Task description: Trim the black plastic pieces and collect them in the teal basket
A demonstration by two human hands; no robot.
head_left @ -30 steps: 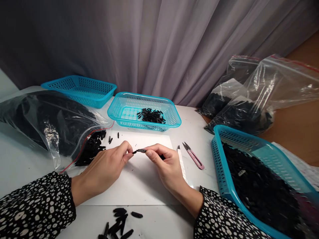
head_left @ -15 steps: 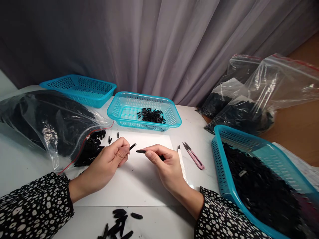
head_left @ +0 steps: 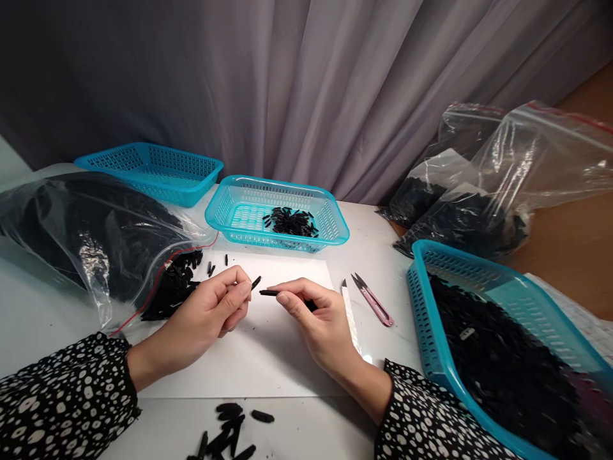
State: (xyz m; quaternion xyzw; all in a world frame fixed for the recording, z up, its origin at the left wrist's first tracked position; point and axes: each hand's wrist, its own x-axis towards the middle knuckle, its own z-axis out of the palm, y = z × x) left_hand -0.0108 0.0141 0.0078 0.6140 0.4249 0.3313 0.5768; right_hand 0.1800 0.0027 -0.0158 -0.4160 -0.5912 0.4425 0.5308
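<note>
My left hand [head_left: 218, 306] pinches a small black piece [head_left: 257, 282] whose tip sticks out past the thumb. Facing it, my right hand [head_left: 313, 316] is closed on a thin black tool [head_left: 268, 292], its dark end pointing left; the rest is mostly hidden in the palm. The two tips are close but apart, above a white sheet [head_left: 272, 364]. Black pieces [head_left: 232, 434] lie in front of the sheet, and more spill [head_left: 177, 281] from a plastic bag [head_left: 90, 236] at the left.
Blue baskets stand at the back left [head_left: 158, 185], back middle [head_left: 230, 233] and right [head_left: 433, 338]; the latter two hold black pieces. Pink snips [head_left: 376, 303] and a white-handled blade [head_left: 349, 313] lie beside my right hand. Clear bags [head_left: 507, 160] are at the back right.
My left hand has turned slightly and its thumb has shifted a little right. The tool tip in my right hand has moved slightly left.
</note>
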